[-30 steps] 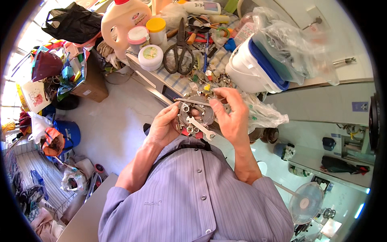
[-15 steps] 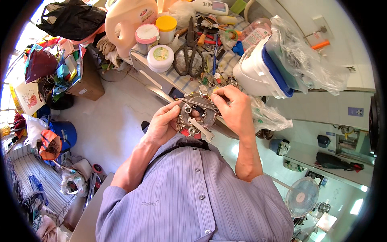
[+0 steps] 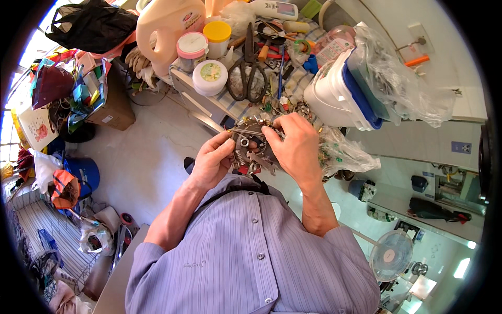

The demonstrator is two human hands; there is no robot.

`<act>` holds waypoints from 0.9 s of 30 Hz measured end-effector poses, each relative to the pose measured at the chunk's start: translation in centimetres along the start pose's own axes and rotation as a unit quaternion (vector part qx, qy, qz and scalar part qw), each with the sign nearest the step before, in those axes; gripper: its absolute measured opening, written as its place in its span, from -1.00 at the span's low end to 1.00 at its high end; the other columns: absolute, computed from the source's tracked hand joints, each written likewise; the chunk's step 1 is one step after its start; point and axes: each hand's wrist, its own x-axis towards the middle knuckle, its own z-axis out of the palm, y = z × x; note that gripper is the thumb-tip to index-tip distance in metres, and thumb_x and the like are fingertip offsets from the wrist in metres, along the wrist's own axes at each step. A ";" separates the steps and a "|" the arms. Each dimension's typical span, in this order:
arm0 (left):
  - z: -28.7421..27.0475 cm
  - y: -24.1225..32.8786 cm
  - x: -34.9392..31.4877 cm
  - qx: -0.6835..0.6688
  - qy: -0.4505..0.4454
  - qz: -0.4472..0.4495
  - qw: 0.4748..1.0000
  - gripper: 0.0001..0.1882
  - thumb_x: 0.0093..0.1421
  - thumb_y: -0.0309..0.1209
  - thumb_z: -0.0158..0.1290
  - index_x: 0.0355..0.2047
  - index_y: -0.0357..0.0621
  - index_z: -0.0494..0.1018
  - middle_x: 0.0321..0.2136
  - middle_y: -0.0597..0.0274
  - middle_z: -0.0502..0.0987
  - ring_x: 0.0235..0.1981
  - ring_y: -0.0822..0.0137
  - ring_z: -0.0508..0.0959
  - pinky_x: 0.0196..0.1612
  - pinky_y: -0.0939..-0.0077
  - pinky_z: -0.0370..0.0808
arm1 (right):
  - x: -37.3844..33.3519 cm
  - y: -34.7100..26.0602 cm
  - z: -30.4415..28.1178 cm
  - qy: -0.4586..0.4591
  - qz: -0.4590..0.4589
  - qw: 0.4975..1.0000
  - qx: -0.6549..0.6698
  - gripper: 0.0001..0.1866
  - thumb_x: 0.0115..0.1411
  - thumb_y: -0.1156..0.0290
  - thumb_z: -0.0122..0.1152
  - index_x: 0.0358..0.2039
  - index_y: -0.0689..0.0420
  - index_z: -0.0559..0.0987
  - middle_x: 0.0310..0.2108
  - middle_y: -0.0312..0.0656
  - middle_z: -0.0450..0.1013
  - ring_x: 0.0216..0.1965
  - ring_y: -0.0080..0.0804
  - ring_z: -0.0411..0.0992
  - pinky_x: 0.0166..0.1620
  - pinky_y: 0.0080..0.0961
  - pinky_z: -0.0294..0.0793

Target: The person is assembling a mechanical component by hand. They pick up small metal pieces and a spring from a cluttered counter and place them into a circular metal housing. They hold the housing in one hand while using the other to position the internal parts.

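In front of my chest, my left hand (image 3: 213, 159) grips a dark round piece crowded with small metal parts (image 3: 243, 155). A coil spring, a hex nut (image 3: 244, 142) and a small open-ended wrench (image 3: 261, 163) show on its near side. Thin metal rods (image 3: 246, 131) cross the upper part, from near my left fingertips toward my right thumb. My right hand (image 3: 296, 148) is closed in a pinch over the right side of this cluster and covers part of it. Whatever sits between its thumb and fingers is too small to name.
On the cloth-covered table beyond lie large black scissors (image 3: 248, 78), a white round jar (image 3: 209, 77) and loose small hardware (image 3: 277, 104). A white bucket (image 3: 327, 97) stands at the right with a clear plastic bag (image 3: 342, 152) below. A cardboard box (image 3: 114, 111) is at left.
My right hand has shifted left and slightly down, its fingertips now over the right part of the cluster. My left hand keeps its grip, nearly still.
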 end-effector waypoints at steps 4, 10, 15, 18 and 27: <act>-0.1 -0.2 0.1 0.009 0.012 0.003 1.000 -0.47 0.47 -0.26 -0.04 0.28 -0.40 0.23 0.04 -0.13 0.56 0.04 0.07 0.62 0.06 0.02 0.65 | -0.1 0.1 0.7 0.007 -0.005 1.000 -0.011 -0.83 0.09 0.39 0.39 -0.40 0.18 0.58 -0.39 -0.08 0.49 -0.30 -0.01 0.49 -0.17 -0.13 0.46; -0.1 -0.1 0.4 0.023 0.015 0.011 1.000 -0.49 0.48 -0.28 -0.07 0.28 -0.41 0.23 0.03 -0.14 0.56 0.02 0.08 0.63 0.04 0.06 0.66 | -0.3 0.8 1.2 0.050 -0.001 0.998 0.031 -0.93 0.12 0.50 0.30 -0.38 0.21 0.61 -0.36 -0.08 0.53 -0.29 -0.02 0.51 -0.17 -0.17 0.48; -0.3 -0.5 0.5 0.024 0.019 0.017 0.999 -0.50 0.48 -0.28 -0.08 0.27 -0.42 0.24 0.03 -0.13 0.57 0.01 0.09 0.64 0.03 0.11 0.66 | -0.4 0.9 1.0 0.056 0.049 0.990 0.120 -0.93 0.17 0.52 0.27 -0.34 0.25 0.63 -0.32 -0.06 0.56 -0.28 -0.01 0.53 -0.16 -0.22 0.49; -0.2 -0.6 0.6 0.024 0.025 0.018 0.999 -0.49 0.48 -0.27 -0.07 0.26 -0.42 0.25 0.03 -0.12 0.57 0.01 0.09 0.64 0.03 0.13 0.66 | -0.6 1.5 0.7 0.028 0.102 0.972 0.212 -0.89 0.24 0.54 0.24 -0.28 0.33 0.59 -0.26 -0.07 0.54 -0.27 -0.25 0.52 -0.15 -0.41 0.49; 0.9 0.4 0.7 -0.008 0.020 0.018 1.000 -0.51 0.48 -0.31 -0.08 0.28 -0.41 0.24 0.02 -0.08 0.58 0.02 0.17 0.63 0.10 0.18 0.62 | -1.7 1.3 -0.8 0.091 0.028 0.983 0.160 -0.92 0.09 0.58 0.35 -0.38 0.24 0.62 -0.24 -0.14 0.52 -0.16 -0.15 0.46 -0.09 -0.29 0.45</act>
